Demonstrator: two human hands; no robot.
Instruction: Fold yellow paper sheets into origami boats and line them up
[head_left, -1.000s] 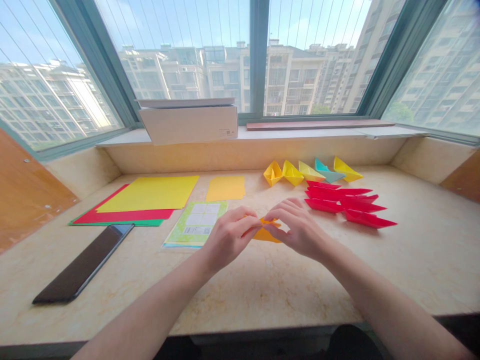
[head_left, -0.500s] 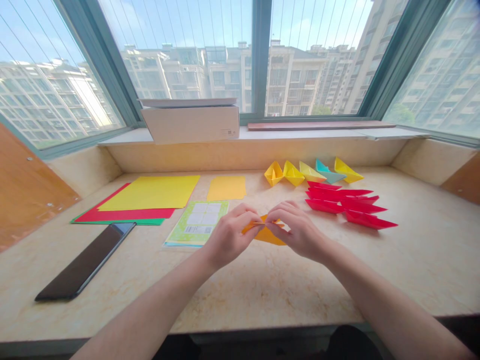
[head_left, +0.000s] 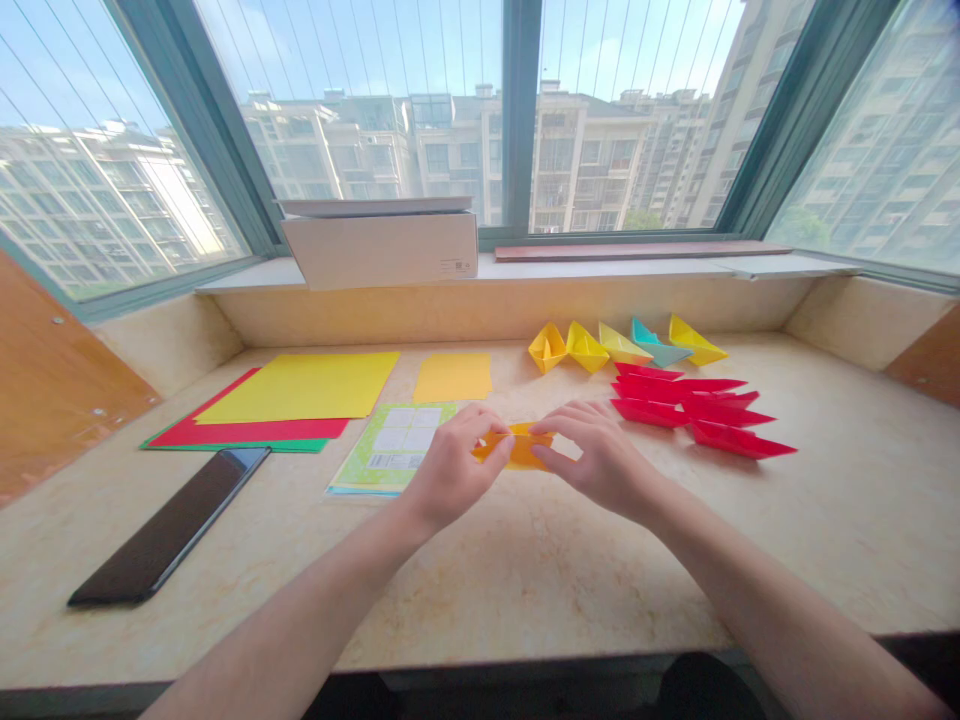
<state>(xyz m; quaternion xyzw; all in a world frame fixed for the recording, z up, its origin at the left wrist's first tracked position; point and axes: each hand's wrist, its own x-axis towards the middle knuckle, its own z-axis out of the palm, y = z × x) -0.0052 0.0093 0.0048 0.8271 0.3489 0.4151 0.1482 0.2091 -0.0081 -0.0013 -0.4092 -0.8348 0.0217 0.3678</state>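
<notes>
A folded piece of orange paper is held between my two hands, just above the stone counter. My left hand pinches its left part between thumb and fingers. On the other side, my right hand grips the right part the same way. The fingers cover some of the folds, so the paper's full shape is hidden. Right of my right hand lie several red folded paper boats. Behind them stands a row of yellow and blue paper boats.
Sheets of yellow paper, red and green lie at the left, with a black phone in front. An orange-yellow square sheet lies behind a green-patterned paper pack. A white box stands on the windowsill.
The orange paper has shifted slightly left and turned, showing a wider face between my hands. My fingers have moved a little apart along it.
</notes>
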